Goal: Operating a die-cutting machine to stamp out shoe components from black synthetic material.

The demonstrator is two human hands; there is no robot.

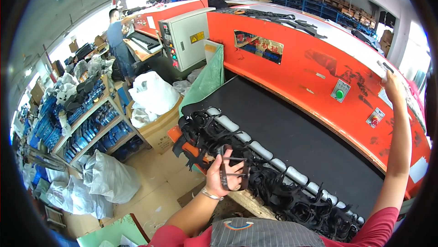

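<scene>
My left hand [218,176] grips a dark cutting die [247,174], a narrow metal frame with thin crossbars, and my fingers show through its opening. It is held over a heap of black strappy scraps [292,203] along the near edge of the black machine bed [273,114]. My right arm stretches far to the right, and my right hand [393,85] is at the top of the red press [301,55]. Its fingers are closed beside a small dark piece [388,67]; whether they hold it is too small to tell.
A row of grey rollers [273,164] runs beside the scraps. The press carries a green button [339,93] and a red knob [374,121]. At left stand a shelf of blue items [98,124], white sacks [112,178] and a carton [162,133]. Another person [119,41] works farther back.
</scene>
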